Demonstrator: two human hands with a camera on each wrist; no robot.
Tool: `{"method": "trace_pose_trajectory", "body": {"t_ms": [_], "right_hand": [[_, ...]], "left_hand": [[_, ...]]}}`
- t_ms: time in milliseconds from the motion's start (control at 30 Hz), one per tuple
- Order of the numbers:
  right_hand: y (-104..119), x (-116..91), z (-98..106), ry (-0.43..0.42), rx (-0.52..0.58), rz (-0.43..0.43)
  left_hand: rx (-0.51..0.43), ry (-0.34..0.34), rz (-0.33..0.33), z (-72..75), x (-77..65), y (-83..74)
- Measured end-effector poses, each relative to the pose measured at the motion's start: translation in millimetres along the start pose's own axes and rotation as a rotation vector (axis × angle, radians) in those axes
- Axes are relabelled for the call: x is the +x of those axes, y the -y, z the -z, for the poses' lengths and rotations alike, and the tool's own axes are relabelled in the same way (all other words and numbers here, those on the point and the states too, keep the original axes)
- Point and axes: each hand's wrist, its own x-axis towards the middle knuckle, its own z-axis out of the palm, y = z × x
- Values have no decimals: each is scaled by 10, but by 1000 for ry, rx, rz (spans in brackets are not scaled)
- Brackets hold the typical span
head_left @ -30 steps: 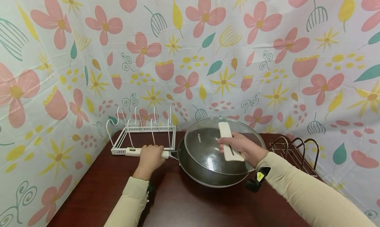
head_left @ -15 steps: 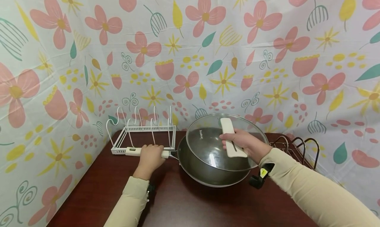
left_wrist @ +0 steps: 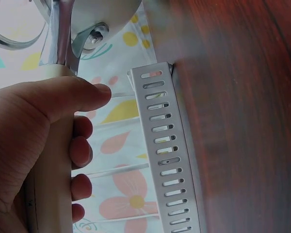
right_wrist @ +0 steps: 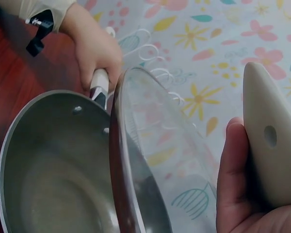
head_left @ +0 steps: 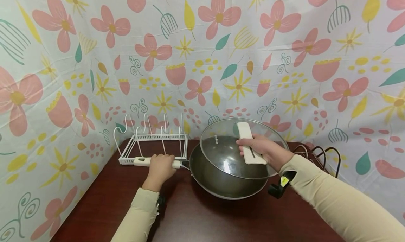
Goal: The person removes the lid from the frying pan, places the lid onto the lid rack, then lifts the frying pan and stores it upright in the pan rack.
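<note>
A dark wok (head_left: 221, 185) with a cream handle (head_left: 142, 161) stands in the middle of the table. My left hand (head_left: 161, 170) grips that handle; in the left wrist view the thumb (left_wrist: 87, 97) and curled fingers wrap round it. Above the wok, tilted, is a round glass lid (head_left: 218, 157) with a metal rim. My right hand (head_left: 264, 148) holds the lid by its wide cream handle (head_left: 245, 140). In the right wrist view the lid's rim (right_wrist: 119, 160) stands over one side of the wok (right_wrist: 53, 179), whose inside shows bare.
A white wire rack (head_left: 158, 138) stands at the back left, just behind the wok's handle. At the back right is a brown wire rack (head_left: 326, 157), partly hidden by the right sleeve. A flowered curtain (head_left: 202, 59) hangs behind the dark red table (head_left: 190, 221).
My right hand has raised the glass lid and shifted it slightly right and back, so more of the wok's inside shows. My left hand stays in place on the wok's handle.
</note>
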Motion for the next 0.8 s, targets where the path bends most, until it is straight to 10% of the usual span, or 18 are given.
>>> {"method": "trace_pose_trajectory", "body": {"t_ms": [800], "right_hand": [[139,-98,145,-36,-67,84]], "left_hand": [[7,-9,-3,0,-4,-3]]}}
